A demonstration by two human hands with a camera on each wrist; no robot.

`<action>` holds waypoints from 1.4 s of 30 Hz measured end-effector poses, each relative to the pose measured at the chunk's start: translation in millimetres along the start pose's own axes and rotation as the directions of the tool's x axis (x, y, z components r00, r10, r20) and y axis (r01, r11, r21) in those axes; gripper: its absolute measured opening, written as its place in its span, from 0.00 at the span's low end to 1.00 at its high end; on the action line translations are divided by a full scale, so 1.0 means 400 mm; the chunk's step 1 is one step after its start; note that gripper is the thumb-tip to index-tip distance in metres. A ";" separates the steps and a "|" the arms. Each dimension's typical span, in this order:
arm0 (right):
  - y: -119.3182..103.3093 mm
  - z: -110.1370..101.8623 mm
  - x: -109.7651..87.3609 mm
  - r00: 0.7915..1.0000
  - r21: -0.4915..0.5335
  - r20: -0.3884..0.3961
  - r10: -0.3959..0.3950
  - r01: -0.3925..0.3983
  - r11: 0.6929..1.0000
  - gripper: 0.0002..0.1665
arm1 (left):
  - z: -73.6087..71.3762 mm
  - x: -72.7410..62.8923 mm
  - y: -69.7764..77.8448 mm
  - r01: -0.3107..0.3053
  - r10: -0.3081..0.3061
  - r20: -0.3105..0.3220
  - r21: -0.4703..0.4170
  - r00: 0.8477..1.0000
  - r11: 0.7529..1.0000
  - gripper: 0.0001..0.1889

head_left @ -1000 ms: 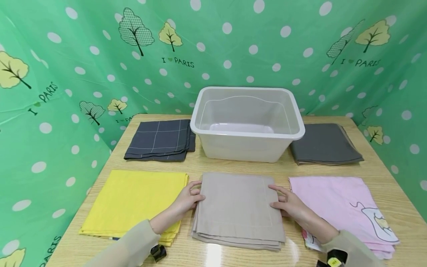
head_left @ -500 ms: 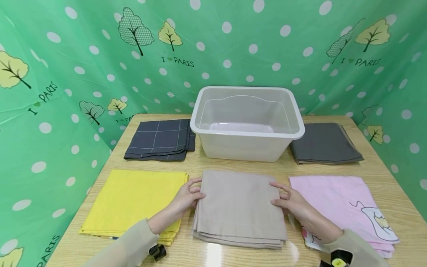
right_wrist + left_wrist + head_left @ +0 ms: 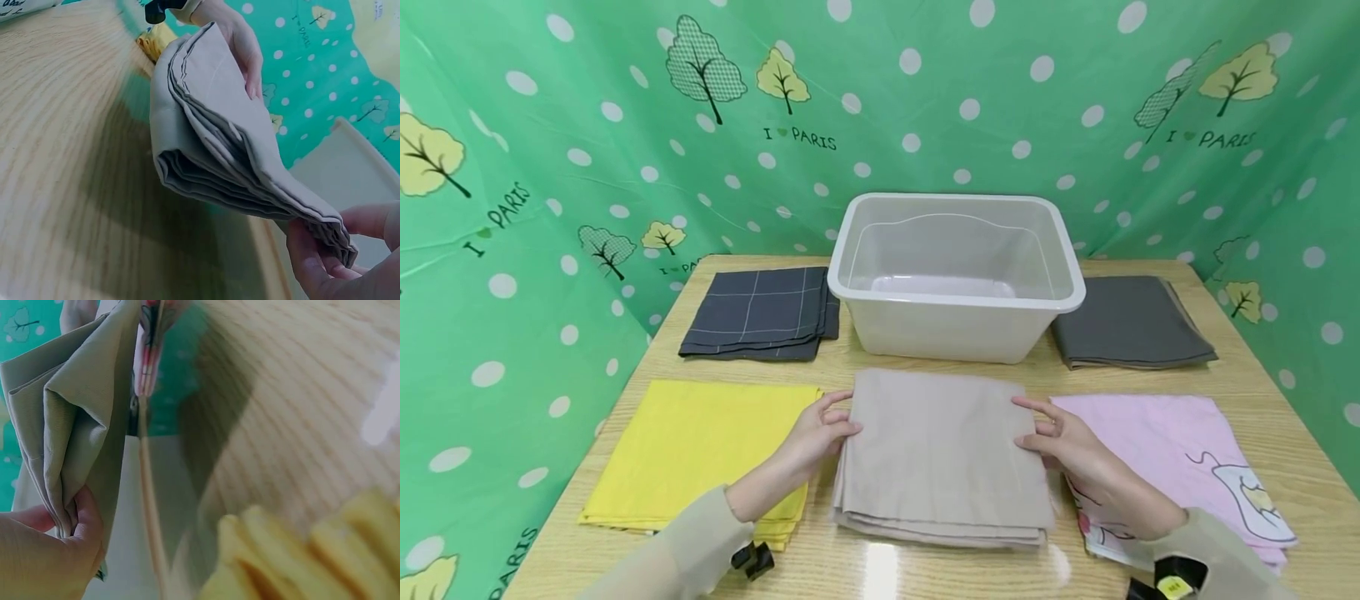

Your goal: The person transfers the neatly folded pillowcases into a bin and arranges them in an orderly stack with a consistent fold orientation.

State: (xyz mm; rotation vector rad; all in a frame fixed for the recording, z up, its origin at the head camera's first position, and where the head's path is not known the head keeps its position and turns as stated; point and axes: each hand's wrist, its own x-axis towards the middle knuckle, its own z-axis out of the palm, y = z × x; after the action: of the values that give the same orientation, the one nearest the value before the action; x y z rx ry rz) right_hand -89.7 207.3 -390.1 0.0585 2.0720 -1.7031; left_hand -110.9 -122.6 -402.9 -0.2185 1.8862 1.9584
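Note:
A folded beige cloth [image 3: 943, 450] spans the space between both hands in the head view. My left hand [image 3: 811, 437] pinches its left side, thumb on top and fingers beneath. At the opposite side, my right hand [image 3: 1078, 458] grips it the same way. In the left wrist view, thumb and fingers squeeze the gathered layers of the cloth [image 3: 94, 387]. The right wrist view shows the stacked folds of the cloth [image 3: 219, 137] raised over the wooden table, its shadow below.
A white plastic bin [image 3: 940, 329] stands behind the cloth. Folded cloths lie around: yellow [image 3: 700, 450] left, pink printed [image 3: 1150, 442] right, dark checked [image 3: 756, 308] back left, dark grey [image 3: 1127, 321] back right. A green dotted curtain [image 3: 910, 108] surrounds the wooden table [image 3: 820, 575].
Both hands have raised the beige cloth and moved it slightly away from the body, towards the bin. The right hand has also shifted a little to the right. The other cloths stay put.

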 end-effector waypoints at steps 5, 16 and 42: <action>-0.022 -0.003 -0.003 1.000 -0.006 -0.025 -0.010 0.010 1.000 0.41 | 0.000 -0.004 0.017 0.026 -0.026 -0.015 0.002 1.000 1.000 0.29; -0.055 -0.016 -0.015 0.999 0.028 -0.042 0.018 -0.016 0.999 0.41 | 0.002 -0.018 0.048 0.003 -0.002 0.005 -0.031 1.000 1.000 0.30; -0.134 -0.053 -0.046 0.999 0.094 0.022 -0.046 0.044 0.995 0.32 | 0.009 -0.043 0.144 -0.043 0.048 0.075 -0.076 0.996 0.996 0.30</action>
State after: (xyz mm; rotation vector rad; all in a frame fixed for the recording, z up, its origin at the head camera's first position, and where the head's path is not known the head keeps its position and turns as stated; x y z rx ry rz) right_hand -97.0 219.3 -331.1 0.0204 1.9893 -1.8178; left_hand -117.3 -122.1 -342.9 -0.1208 1.7871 2.0390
